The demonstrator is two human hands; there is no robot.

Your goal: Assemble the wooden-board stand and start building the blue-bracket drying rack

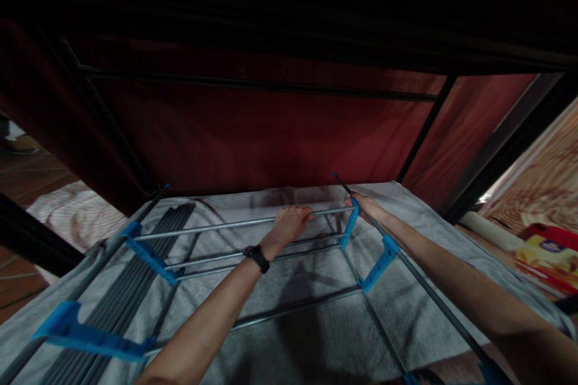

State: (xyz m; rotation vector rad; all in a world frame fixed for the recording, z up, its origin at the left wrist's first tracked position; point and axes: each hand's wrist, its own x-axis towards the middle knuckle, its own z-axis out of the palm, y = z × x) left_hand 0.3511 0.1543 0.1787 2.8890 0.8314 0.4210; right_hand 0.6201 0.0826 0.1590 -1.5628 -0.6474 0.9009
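Note:
A frame of grey metal tubes joined by blue plastic brackets lies in front of me. My left hand [291, 225], with a dark watch on the wrist, is closed around the upper cross tube [239, 224]. At the tube's right end, my right hand [363, 206] wraps around the blue bracket [350, 227] where it meets the long side tube [418, 277]; part of its fingers is hidden behind the bracket. Another blue bracket [382, 263] sits nearer on the same side tube. On the left side are two more, a far bracket [149, 255] and a near bracket [85, 334].
A bundle of loose grey tubes [135, 283] lies at left on the pale cloth [311, 313]. Dark posts [427, 129] and a red curtain [271, 138] enclose the far side. A red and yellow package [548, 255] is at the right.

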